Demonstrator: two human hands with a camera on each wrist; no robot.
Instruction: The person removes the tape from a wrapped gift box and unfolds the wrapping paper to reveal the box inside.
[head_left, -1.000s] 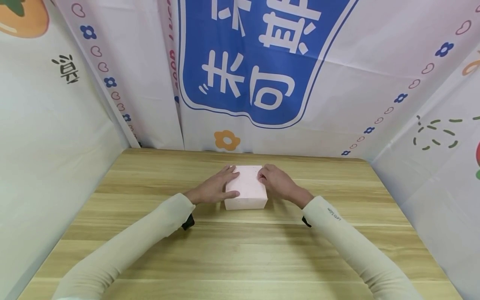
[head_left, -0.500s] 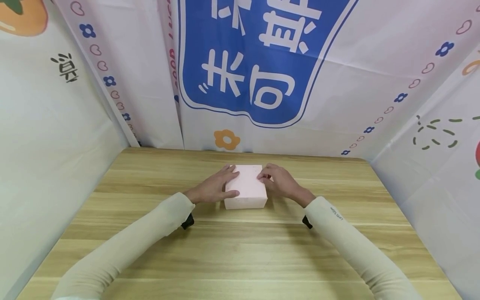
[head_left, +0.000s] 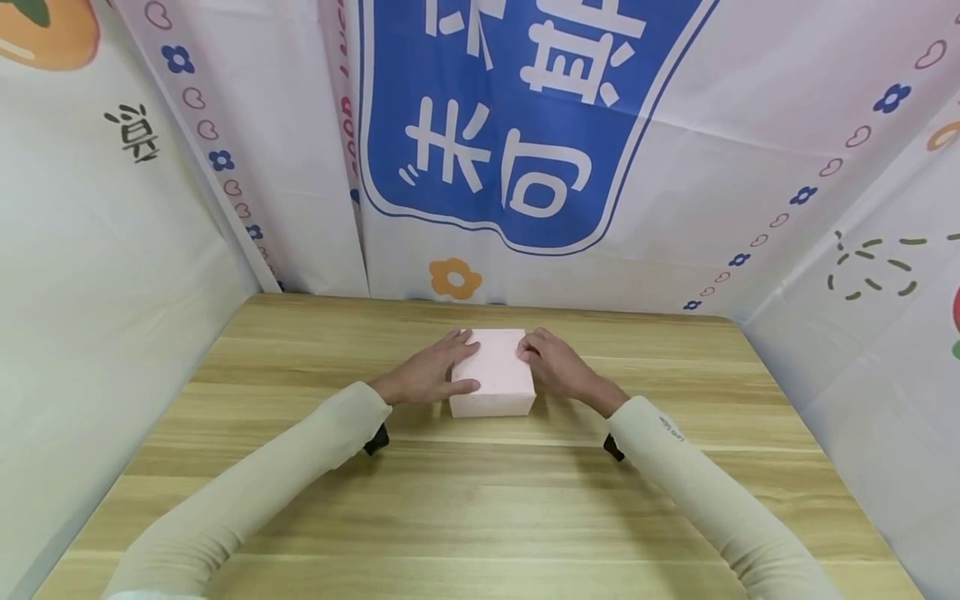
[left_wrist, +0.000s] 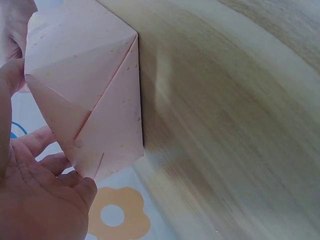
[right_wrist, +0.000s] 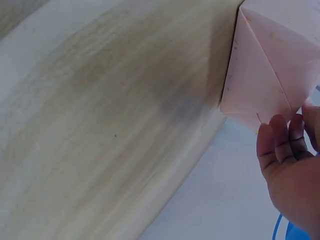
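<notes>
A pale pink, speckled paper box (head_left: 493, 362) sits on the wooden table near its back edge. My left hand (head_left: 429, 372) lies across the box's left side, fingers spread, with the thumb near the front of the top. In the left wrist view, its bent fingertips (left_wrist: 67, 170) touch the end face, where diagonal folds and a small slit show. At the right top edge my right hand (head_left: 557, 363) pinches the box, thumb above and curled fingers (right_wrist: 282, 135) against the right end face. A similar slit shows beside those fingers.
The wood-grain table (head_left: 480, 508) extends in front of the box and to both sides. A printed cloth (head_left: 300, 242) hangs right behind the table's back edge, and white cloth walls (head_left: 862, 350) close off the sides.
My right fingers opened slightly at the box's right edge half a second ago and are curled in against it again now. The left hand and the box stay in place.
</notes>
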